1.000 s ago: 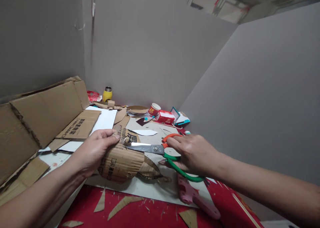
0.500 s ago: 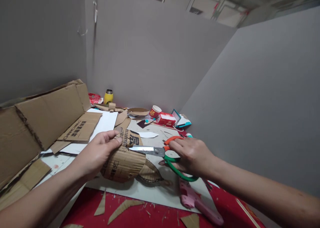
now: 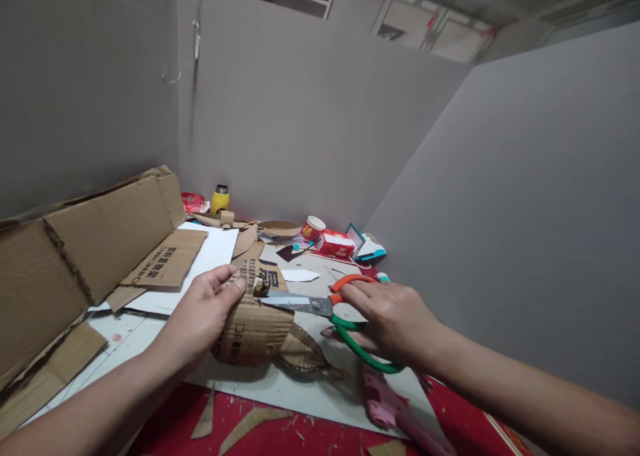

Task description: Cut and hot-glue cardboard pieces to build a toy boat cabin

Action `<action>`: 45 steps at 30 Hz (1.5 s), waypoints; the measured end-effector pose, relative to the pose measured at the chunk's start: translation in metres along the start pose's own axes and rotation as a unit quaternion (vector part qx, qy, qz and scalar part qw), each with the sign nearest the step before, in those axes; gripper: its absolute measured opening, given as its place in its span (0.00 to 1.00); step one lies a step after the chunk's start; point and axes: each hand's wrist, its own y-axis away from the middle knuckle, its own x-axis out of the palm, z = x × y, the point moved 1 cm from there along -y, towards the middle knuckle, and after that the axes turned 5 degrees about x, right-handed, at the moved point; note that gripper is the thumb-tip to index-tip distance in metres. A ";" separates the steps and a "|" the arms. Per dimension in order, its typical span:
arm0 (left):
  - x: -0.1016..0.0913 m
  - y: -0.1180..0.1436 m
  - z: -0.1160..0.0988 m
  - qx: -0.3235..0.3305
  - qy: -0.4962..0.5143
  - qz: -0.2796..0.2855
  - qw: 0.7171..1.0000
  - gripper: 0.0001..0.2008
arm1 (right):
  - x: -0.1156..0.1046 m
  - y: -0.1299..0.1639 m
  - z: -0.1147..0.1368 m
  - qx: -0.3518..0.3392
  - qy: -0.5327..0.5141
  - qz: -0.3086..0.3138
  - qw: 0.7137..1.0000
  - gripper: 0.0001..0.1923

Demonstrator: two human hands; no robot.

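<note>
My left hand (image 3: 203, 316) pinches the curled cardboard piece (image 3: 255, 319) at its top edge, thumb on top. My right hand (image 3: 395, 316) grips the scissors (image 3: 320, 304) by the orange and green handles; the blades touch that same edge. A pink glue gun (image 3: 387, 409) lies below, on the white board (image 3: 300, 393).

Black Chinese print, seemingly unreadable, marks the cardboard flap (image 3: 163, 264).
</note>
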 end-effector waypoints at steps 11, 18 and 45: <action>-0.001 0.000 0.004 -0.005 0.025 -0.017 1.000 0.21 | 0.013 0.002 -0.001 -0.009 -0.020 -0.051 0.998 0.11; -0.001 -0.004 0.009 -0.019 0.016 -0.020 1.000 0.21 | 0.020 0.002 -0.002 0.002 -0.022 -0.028 0.999 0.12; -0.008 -0.016 0.016 -0.024 0.050 -0.009 0.998 0.20 | 0.012 -0.003 0.020 -0.190 -0.102 -0.110 0.970 0.32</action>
